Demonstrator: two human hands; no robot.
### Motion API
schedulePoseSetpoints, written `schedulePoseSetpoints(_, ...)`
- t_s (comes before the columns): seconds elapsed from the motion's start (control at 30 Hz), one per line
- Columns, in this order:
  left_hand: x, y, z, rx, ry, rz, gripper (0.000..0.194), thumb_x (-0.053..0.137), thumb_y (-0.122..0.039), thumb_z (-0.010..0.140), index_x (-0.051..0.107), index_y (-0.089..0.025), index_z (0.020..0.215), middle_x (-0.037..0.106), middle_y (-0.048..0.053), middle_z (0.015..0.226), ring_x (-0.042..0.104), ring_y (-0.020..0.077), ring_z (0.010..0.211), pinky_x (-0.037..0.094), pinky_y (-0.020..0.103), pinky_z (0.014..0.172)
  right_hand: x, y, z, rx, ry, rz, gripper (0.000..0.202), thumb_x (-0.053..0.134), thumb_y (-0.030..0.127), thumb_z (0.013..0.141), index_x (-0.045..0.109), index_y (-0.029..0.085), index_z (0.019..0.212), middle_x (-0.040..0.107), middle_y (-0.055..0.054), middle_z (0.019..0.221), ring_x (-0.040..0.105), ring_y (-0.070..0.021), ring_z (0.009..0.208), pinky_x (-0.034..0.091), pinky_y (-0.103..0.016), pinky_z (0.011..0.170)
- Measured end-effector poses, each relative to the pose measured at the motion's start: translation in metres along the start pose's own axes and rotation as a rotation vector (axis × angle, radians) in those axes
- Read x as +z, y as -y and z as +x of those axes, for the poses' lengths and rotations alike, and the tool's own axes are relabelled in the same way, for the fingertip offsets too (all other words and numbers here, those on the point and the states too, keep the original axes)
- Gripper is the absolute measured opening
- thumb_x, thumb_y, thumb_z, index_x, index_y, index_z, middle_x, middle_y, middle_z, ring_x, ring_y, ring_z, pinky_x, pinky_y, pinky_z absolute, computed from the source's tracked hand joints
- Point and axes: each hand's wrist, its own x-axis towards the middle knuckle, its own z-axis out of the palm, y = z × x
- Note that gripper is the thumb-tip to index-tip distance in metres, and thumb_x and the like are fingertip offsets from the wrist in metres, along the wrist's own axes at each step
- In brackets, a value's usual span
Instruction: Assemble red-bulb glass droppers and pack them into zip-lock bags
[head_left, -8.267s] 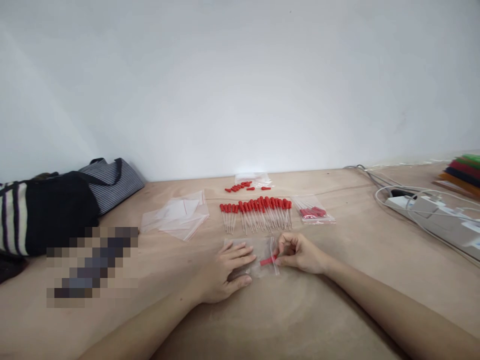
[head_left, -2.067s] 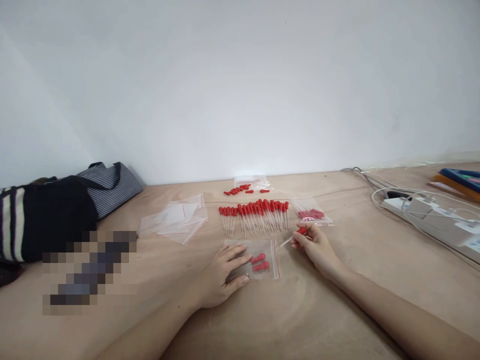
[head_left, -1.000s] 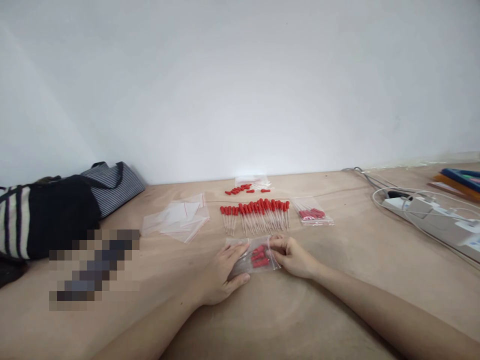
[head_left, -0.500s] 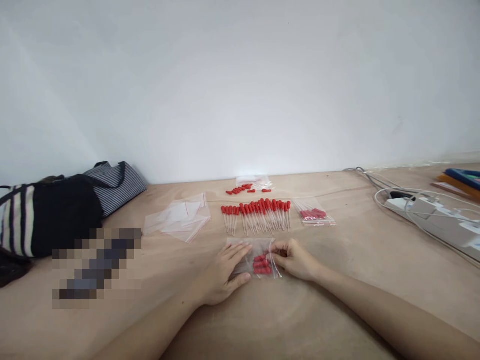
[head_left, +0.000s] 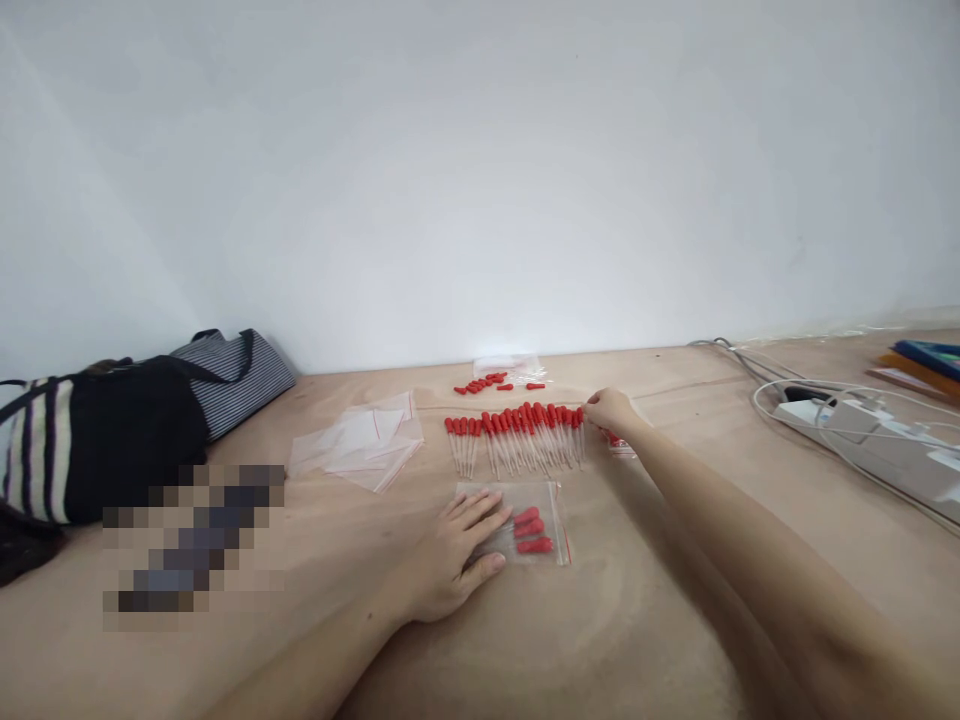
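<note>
My left hand (head_left: 457, 555) lies flat with fingers spread on a clear zip bag (head_left: 559, 510), pressing it to the table. Three red-bulbed droppers (head_left: 535, 545) show inside that bag, their clear stems partly under my fingers. Beyond it stretches a row of droppers (head_left: 517, 425), red bulbs pointing away from me. My right hand (head_left: 609, 408) reaches to the row's right end, thumb and finger pinched at the bulb of the last dropper (head_left: 580, 418). Under my right wrist, a filled zip bag (head_left: 622, 450) of droppers is mostly hidden.
Flat zip bags (head_left: 360, 440) lie to the left. Loose red bulbs (head_left: 484, 382) and clear stems on a bag (head_left: 510, 367) sit near the wall. Fabric bags (head_left: 135, 420) and a blurred-out object (head_left: 202, 540) are at left; a power strip (head_left: 862, 440) with cables is at right.
My right hand has left the edge of the near zip bag and moved away to the right end of the dropper row. My left hand stays on the bag.
</note>
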Motion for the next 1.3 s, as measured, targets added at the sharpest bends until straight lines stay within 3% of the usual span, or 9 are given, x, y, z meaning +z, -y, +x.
schedulePoseSetpoints(0.17, 0.0, 0.0, -0.001, -0.004, -0.003, -0.018, 0.047, 0.036, -0.042, 0.086, 0.033, -0.024, 0.13, 0.027, 0.005, 0.139, 0.022, 0.0223, 0.128, 0.018, 0.047, 0.104, 0.012, 0.006, 0.024, 0.074, -0.044, -0.103, 0.009, 0.058, 0.005, 0.053, 0.056, 0.013, 0.048, 0.054, -0.01, 0.046, 0.059, -0.0247, 0.065, 0.039, -0.026, 0.052)
schedulePoseSetpoints(0.27, 0.0, 0.0, -0.001, 0.012, -0.02, -0.042, 0.047, 0.037, -0.042, 0.085, 0.034, -0.024, 0.129, 0.029, 0.005, 0.138, 0.023, 0.0228, 0.127, 0.018, 0.047, 0.104, 0.016, 0.008, 0.028, 0.106, -0.05, -0.104, 0.009, 0.059, 0.004, 0.053, 0.057, 0.013, 0.053, 0.058, -0.012, 0.054, 0.06, -0.026, 0.07, 0.04, -0.026, 0.053)
schedulePoseSetpoints(0.43, -0.001, 0.0, 0.0, 0.01, -0.02, -0.044, 0.047, 0.038, -0.042, 0.085, 0.036, -0.024, 0.128, 0.029, 0.005, 0.138, 0.024, 0.0228, 0.127, 0.018, 0.047, 0.104, 0.011, 0.009, 0.026, 0.142, -0.028, 0.002, 0.009, 0.06, 0.007, 0.053, 0.055, 0.013, 0.05, 0.054, -0.011, 0.047, 0.058, -0.0252, 0.06, 0.038, -0.027, 0.048)
schedulePoseSetpoints(0.53, -0.001, 0.0, 0.0, 0.0, -0.008, -0.042, 0.047, 0.037, -0.042, 0.085, 0.035, -0.024, 0.129, 0.029, 0.005, 0.138, 0.023, 0.0228, 0.127, 0.018, 0.047, 0.104, 0.002, 0.006, 0.02, 0.126, 0.008, 0.164, 0.009, 0.058, 0.011, 0.057, 0.054, 0.013, 0.05, 0.05, -0.006, 0.041, 0.053, -0.0176, 0.047, 0.037, -0.025, 0.044)
schedulePoseSetpoints(0.63, 0.0, 0.0, -0.001, 0.001, -0.01, -0.039, 0.048, 0.037, -0.043, 0.085, 0.035, -0.023, 0.129, 0.028, 0.005, 0.138, 0.022, 0.0226, 0.128, 0.017, 0.047, 0.105, -0.009, -0.001, 0.006, 0.083, 0.04, 0.387, 0.004, 0.055, 0.016, 0.063, 0.055, 0.013, 0.061, 0.05, -0.002, 0.044, 0.044, -0.0095, 0.039, 0.034, -0.022, 0.04)
schedulePoseSetpoints(0.73, 0.0, -0.001, 0.0, -0.01, -0.004, -0.027, 0.048, 0.037, -0.042, 0.085, 0.034, -0.023, 0.129, 0.027, 0.004, 0.139, 0.021, 0.0222, 0.128, 0.017, 0.046, 0.105, -0.014, -0.012, -0.018, 0.051, 0.034, 0.586, 0.011, 0.052, 0.023, 0.068, 0.054, 0.016, 0.076, 0.051, 0.002, 0.051, 0.04, -0.0068, 0.038, 0.033, -0.02, 0.039)
schedulePoseSetpoints(0.97, -0.003, -0.003, 0.0, -0.023, 0.005, -0.031, 0.046, 0.037, -0.042, 0.086, 0.035, -0.025, 0.128, 0.028, 0.004, 0.139, 0.022, 0.0231, 0.128, 0.017, 0.047, 0.105, 0.008, -0.035, -0.089, 0.03, 0.025, 0.961, 0.026, 0.059, 0.037, 0.065, 0.053, 0.019, 0.082, 0.053, 0.002, 0.058, 0.048, -0.0097, 0.046, 0.04, -0.023, 0.046)
schedulePoseSetpoints(1.1, -0.003, -0.003, 0.0, -0.025, -0.001, -0.027, 0.046, 0.037, -0.042, 0.085, 0.035, -0.025, 0.128, 0.029, 0.004, 0.138, 0.023, 0.0232, 0.127, 0.017, 0.047, 0.104, 0.019, -0.034, -0.106, 0.055, 0.013, 1.012, 0.027, 0.06, 0.035, 0.065, 0.053, 0.019, 0.085, 0.052, 0.004, 0.059, 0.05, -0.0096, 0.048, 0.04, -0.022, 0.048)
schedulePoseSetpoints(1.3, -0.002, -0.002, 0.0, -0.026, 0.023, -0.004, 0.047, 0.036, -0.043, 0.086, 0.034, -0.025, 0.129, 0.027, 0.003, 0.139, 0.022, 0.0222, 0.128, 0.016, 0.046, 0.105, 0.022, -0.03, -0.109, 0.083, -0.044, 1.02, 0.02, 0.059, 0.028, 0.067, 0.051, 0.02, 0.085, 0.054, 0.005, 0.062, 0.054, -0.0095, 0.052, 0.044, -0.021, 0.051)
